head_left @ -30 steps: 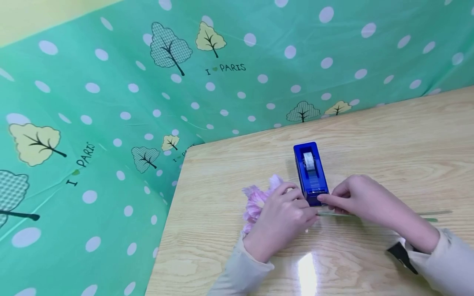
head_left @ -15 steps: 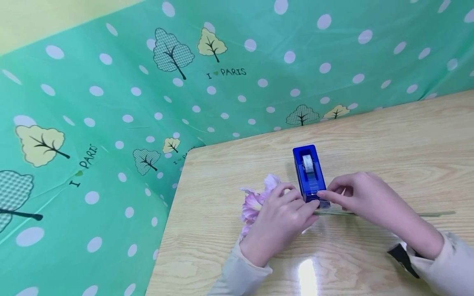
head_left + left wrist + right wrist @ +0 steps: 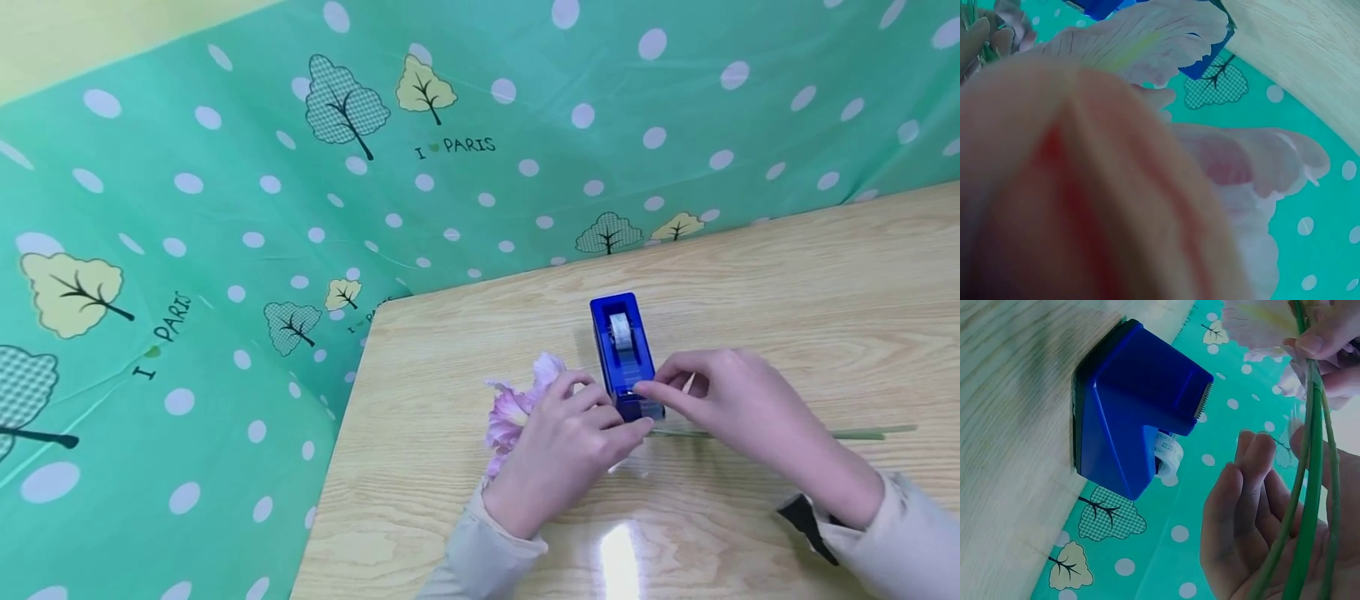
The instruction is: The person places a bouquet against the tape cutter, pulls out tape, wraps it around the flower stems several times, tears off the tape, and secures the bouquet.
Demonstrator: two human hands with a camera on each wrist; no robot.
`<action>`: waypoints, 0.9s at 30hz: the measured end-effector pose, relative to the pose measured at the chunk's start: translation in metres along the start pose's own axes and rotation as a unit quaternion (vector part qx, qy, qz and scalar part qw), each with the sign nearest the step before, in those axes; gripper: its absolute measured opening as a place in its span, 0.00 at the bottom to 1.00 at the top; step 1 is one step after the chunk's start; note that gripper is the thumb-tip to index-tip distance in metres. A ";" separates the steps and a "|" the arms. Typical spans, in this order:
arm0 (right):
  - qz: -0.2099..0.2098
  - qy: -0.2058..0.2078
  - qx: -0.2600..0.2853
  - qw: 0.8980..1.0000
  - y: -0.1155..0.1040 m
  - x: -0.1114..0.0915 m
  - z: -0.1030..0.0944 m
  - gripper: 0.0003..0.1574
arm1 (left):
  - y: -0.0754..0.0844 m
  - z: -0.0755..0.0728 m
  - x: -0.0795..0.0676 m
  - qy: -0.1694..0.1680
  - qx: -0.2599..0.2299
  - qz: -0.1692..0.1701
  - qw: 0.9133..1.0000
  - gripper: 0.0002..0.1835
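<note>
My left hand (image 3: 573, 446) grips the stems of pink artificial flowers (image 3: 510, 417) just below the blooms. In the right wrist view its thumb and finger pinch the green stems (image 3: 1311, 487) together. My right hand (image 3: 731, 400) is close by, thumb and forefinger meeting at a small strip of clear tape (image 3: 1295, 412) beside the stems; its other fingers are bent. Just beyond both hands stands the blue tape dispenser (image 3: 624, 354), a roll of tape (image 3: 1169, 453) inside and a toothed cutting edge at its front. Pale petals (image 3: 1141, 44) and blurred skin fill much of the left wrist view.
The wooden table (image 3: 420, 517) meets a green dotted cloth (image 3: 450, 192) at its back and left. The stem ends (image 3: 870, 433) stick out to the right beneath my right forearm. A black band (image 3: 808, 527) shows at my right sleeve.
My right hand has shifted slightly left and up, with the clear strip now showing beside the dispenser's front. My left fingertips reach a little farther right along the stems. The dispenser stays put.
</note>
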State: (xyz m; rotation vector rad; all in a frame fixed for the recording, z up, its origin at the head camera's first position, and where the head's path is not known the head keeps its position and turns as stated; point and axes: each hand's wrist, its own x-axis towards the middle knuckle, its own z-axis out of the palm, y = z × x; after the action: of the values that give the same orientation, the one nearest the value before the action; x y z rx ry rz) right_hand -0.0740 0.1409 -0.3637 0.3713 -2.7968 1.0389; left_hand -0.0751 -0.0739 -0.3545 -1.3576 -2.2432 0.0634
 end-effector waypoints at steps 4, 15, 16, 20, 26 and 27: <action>-0.017 0.034 0.007 0.999 -0.004 0.000 -0.003 0.14 | -0.004 0.002 -0.002 0.002 -0.015 -0.011 1.000 0.08; -0.220 0.121 0.077 0.965 -0.015 -0.006 -0.004 0.15 | -0.030 -0.003 -0.010 0.035 -0.028 -0.061 0.997 0.08; -0.236 0.104 0.092 0.962 -0.015 -0.006 -0.004 0.16 | -0.031 -0.004 -0.011 0.037 -0.027 -0.066 0.997 0.08; -0.266 0.023 0.130 0.955 -0.016 -0.010 0.001 0.21 | -0.036 -0.010 -0.012 0.054 -0.035 -0.085 0.994 0.07; -0.175 -0.003 0.104 0.979 -0.016 -0.009 0.010 0.11 | -0.040 -0.017 -0.015 0.076 -0.046 -0.101 0.991 0.08; -0.152 0.001 0.103 0.983 -0.016 -0.008 0.011 0.09 | -0.040 -0.018 -0.015 0.076 -0.045 -0.104 0.991 0.08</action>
State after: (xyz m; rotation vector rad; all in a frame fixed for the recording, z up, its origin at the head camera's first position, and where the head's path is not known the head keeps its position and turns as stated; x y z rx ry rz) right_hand -0.0626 0.1237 -0.3637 0.7917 -2.5258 1.2485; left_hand -0.0944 -0.1105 -0.3332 -1.1254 -2.2654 -0.2095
